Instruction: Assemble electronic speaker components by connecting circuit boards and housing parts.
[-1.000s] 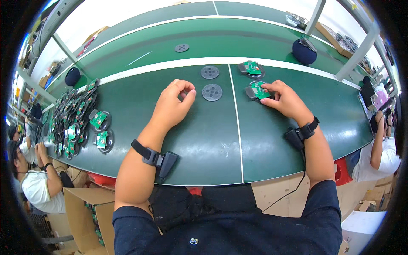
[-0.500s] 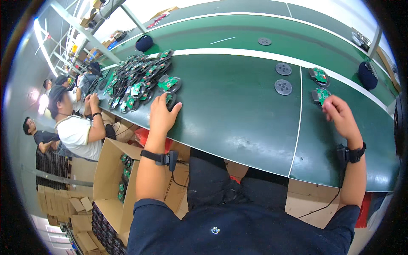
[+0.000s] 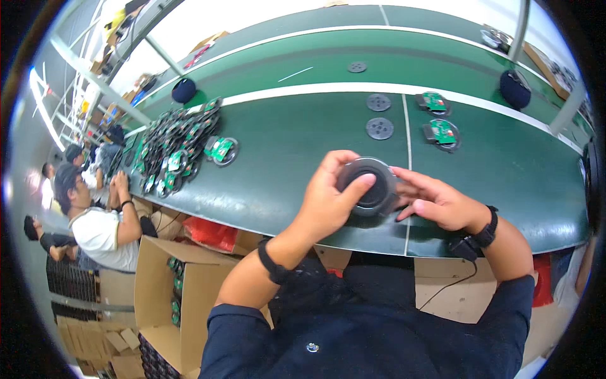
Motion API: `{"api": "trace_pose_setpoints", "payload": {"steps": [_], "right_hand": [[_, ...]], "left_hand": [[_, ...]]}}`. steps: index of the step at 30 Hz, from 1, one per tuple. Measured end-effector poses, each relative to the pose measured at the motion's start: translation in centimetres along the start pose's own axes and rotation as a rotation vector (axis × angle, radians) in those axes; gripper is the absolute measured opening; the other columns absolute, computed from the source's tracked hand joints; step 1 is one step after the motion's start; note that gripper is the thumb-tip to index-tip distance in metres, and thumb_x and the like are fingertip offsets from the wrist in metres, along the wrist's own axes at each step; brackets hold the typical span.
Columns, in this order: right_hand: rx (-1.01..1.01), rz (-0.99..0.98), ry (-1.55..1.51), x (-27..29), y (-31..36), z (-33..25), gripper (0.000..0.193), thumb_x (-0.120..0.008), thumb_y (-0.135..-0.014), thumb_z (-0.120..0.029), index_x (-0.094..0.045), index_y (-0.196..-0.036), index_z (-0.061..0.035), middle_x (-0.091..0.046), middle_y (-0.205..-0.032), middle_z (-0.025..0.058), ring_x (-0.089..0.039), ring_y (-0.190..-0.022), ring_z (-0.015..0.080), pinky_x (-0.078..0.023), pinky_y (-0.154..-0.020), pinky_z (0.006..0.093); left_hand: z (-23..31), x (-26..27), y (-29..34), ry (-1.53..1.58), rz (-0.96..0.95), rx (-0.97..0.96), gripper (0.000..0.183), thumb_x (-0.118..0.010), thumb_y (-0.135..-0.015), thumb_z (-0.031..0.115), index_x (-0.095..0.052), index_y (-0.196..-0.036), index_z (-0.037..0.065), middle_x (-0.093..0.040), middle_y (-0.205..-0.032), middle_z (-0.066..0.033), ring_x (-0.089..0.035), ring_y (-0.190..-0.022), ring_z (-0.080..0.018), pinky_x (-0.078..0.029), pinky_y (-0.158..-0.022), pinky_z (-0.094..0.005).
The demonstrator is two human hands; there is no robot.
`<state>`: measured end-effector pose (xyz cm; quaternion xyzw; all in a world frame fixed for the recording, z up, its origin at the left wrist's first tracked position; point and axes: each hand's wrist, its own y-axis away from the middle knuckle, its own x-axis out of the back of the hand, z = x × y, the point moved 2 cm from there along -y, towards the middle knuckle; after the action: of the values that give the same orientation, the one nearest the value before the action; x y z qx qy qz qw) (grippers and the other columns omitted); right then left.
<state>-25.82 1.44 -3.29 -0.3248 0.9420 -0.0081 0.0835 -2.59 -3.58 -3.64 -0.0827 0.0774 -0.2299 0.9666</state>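
My left hand (image 3: pixel 331 199) grips a round black plastic part (image 3: pixel 368 183) by its left side, thumb across its face and fingers behind. The part has a wide rim and a sunken dark centre; its underside is hidden. At its right edge is my right hand (image 3: pixel 435 201), fingers stretched out and partly blurred, index fingertip by the rim. Beyond my hands lie two flat grey discs with holes, a nearer disc (image 3: pixel 380 129) and a farther disc (image 3: pixel 379 102). Two round parts with green circuit boards, a nearer unit (image 3: pixel 442 133) and a farther unit (image 3: pixel 433 102), lie to their right.
A heap of black parts with green boards (image 3: pixel 170 148) covers the table's left, with a single unit (image 3: pixel 222 150) beside it. Below stands an open cardboard box (image 3: pixel 205 297). A co-worker (image 3: pixel 104 227) works at the left. Dark round objects (image 3: pixel 184 91) stand by the frame posts.
My left hand has come from the heap to the middle, now holding a round black part. My right hand has moved left from the board units to meet it. The view has shifted.
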Motion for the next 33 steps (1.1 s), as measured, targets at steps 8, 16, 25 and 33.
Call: {"api": "trace_pose_setpoints", "payload": {"steps": [8, 16, 25, 33], "right_hand": [[-0.131, 0.318, -0.006, 1.8, -0.2, 1.0, 0.050, -0.048, -0.106, -0.013, -0.031, -0.153, -0.0075, -0.062, -0.121, 0.0107, -0.070, -0.088, 0.0168, -0.059, -0.070, 0.0266], [-0.182, 0.322, 0.150, 0.9, 0.1, 0.0, 0.051, -0.046, -0.105, -0.010, -0.032, -0.154, -0.0071, -0.063, -0.116, 0.0089, -0.069, -0.084, 0.0135, -0.056, -0.067, 0.0247], [-0.207, 0.318, 0.132, 0.5, -0.5, 0.0, 0.051, -0.046, -0.105, -0.011, -0.033, -0.154, -0.0055, -0.065, -0.111, 0.0093, -0.069, -0.083, 0.0149, -0.056, -0.066, 0.0254], [-0.212, 0.392, 0.074, 0.9, -0.1, 0.8, 0.048, -0.045, -0.105, -0.011, -0.036, -0.152, -0.0049, -0.066, -0.112, 0.0104, -0.071, -0.081, 0.0163, -0.058, -0.069, 0.0263]], "left_hand": [[-1.0, -3.8, -3.5, -1.020, -0.061, -0.638, 0.043, -0.074, -0.085, 0.012, -0.064, -0.125, 0.000, -0.058, -0.122, -0.0191, -0.059, -0.110, -0.0375, -0.049, -0.096, -0.0452], [-1.9, -3.6, -3.5, -0.722, -0.181, -0.328, 0.037, -0.071, -0.090, 0.011, -0.057, -0.123, 0.001, -0.054, -0.104, -0.0130, -0.057, -0.087, -0.0242, -0.050, -0.078, -0.0335], [-2.2, -3.1, -3.3, -0.733, -0.143, -0.342, 0.031, -0.067, -0.093, 0.015, -0.057, -0.119, 0.001, -0.058, -0.102, -0.0158, -0.062, -0.091, -0.0306, -0.052, -0.078, -0.0375], [-2.2, -3.9, -2.8, -0.778, -0.062, -0.465, 0.031, -0.065, -0.092, 0.014, -0.056, -0.117, -0.001, -0.055, -0.106, -0.0181, -0.060, -0.095, -0.0371, -0.051, -0.081, -0.0423]]}}
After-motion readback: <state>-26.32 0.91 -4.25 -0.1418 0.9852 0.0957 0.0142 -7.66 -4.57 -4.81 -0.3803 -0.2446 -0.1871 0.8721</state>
